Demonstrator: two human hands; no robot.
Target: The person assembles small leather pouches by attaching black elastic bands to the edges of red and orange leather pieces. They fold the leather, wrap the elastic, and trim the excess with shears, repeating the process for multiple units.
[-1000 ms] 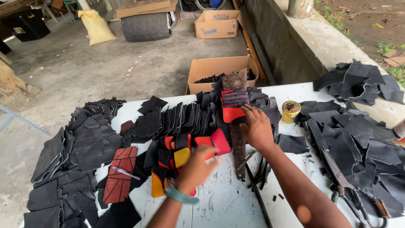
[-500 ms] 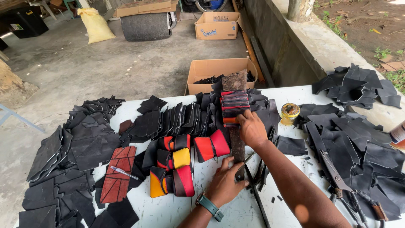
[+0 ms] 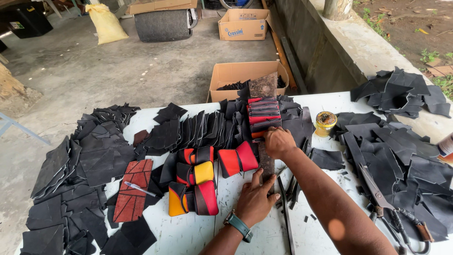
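Open shed, concrete floor across the upper left of the frame, white table [image 3: 188,236] filling the lower half and strewn with black leather offcuts [image 3: 94,160]. At centre frame, a long dark strip [image 3: 266,163] lying flat on the table, long axis running nearly straight up and down the picture, far end passing under a stack of red and black pieces [image 3: 263,115] with a brown board [image 3: 263,86] standing behind it. Left hand [image 3: 255,200] at the strip's near end, lower centre, palm down and fingers spread flat, thumb side touching the strip; pressing rather than gripping, nothing closed in it. Right hand [image 3: 279,142] higher up the same strip, just below the stack, knuckles up and fingers curled down onto it; whether pinching the strip or only bearing on it, cannot tell. Both hands thus in line along the strip, left nearer the camera, right nearer the stack. Just left of the strip, folded red, yellow and black pouches [image 3: 198,184]. Right of centre, a small round tin [image 3: 325,123]; lower right, large shears [image 3: 377,193]. Upper centre, an open cardboard box [image 3: 231,75] on the floor.
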